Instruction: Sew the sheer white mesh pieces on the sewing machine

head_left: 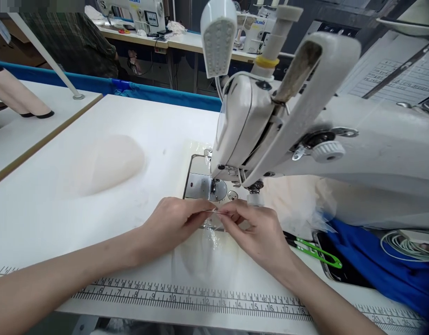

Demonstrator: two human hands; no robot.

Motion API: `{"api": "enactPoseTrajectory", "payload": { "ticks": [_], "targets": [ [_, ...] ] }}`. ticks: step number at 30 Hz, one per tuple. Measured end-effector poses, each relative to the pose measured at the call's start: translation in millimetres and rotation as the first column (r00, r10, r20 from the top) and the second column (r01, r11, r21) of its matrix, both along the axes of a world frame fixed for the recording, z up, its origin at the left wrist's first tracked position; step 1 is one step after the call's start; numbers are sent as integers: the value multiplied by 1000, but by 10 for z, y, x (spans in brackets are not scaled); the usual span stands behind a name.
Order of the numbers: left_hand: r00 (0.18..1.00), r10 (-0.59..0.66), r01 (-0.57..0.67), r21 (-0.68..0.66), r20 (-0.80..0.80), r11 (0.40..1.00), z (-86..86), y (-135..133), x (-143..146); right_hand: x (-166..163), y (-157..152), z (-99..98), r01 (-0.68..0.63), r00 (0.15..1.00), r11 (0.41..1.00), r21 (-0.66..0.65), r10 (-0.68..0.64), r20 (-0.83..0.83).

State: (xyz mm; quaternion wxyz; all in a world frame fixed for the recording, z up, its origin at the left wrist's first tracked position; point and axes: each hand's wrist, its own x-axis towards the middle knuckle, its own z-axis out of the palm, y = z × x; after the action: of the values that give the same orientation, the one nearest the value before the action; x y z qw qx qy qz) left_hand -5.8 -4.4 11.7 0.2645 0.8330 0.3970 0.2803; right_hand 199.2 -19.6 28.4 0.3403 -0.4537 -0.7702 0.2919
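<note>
My left hand (177,218) and my right hand (254,228) meet just in front of the sewing machine's (245,121) needle area. Each pinches a thin, pale edge of sheer fabric (214,212) between thumb and fingertips, and the edge is stretched across the small gap. Below the hands, the see-through cloth is hard to tell from the white table. Behind the fingertips are the presser foot (213,187) and the metal needle plate (198,186), both close to the hands but apart from them.
A sheer, pale cup-shaped piece (112,163) lies on the left. To the right are more sheer fabric (298,204), green-handled thread snips (319,253), a black phone (343,265) and blue cloth (371,265). A printed ruler (200,300) runs along the front edge. Another person (71,44) is at the back left.
</note>
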Motion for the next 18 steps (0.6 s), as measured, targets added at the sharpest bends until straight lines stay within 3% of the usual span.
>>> {"api": "enactPoseTrajectory", "payload": {
  "ticks": [3,7,18],
  "targets": [
    [1000,3,-7,146,29,989,-39,4,-6,-24,-12,-25,1,1000,996,89,-2,10],
    [999,34,-43,296,34,954,-33,19,-6,-56,-20,-28,9,1000,994,110,-6,-25],
    [998,52,-35,381,-33,924,25,11,-23,-66,-48,-28,-23,1000,1000,-20,23,11]
  ]
}}
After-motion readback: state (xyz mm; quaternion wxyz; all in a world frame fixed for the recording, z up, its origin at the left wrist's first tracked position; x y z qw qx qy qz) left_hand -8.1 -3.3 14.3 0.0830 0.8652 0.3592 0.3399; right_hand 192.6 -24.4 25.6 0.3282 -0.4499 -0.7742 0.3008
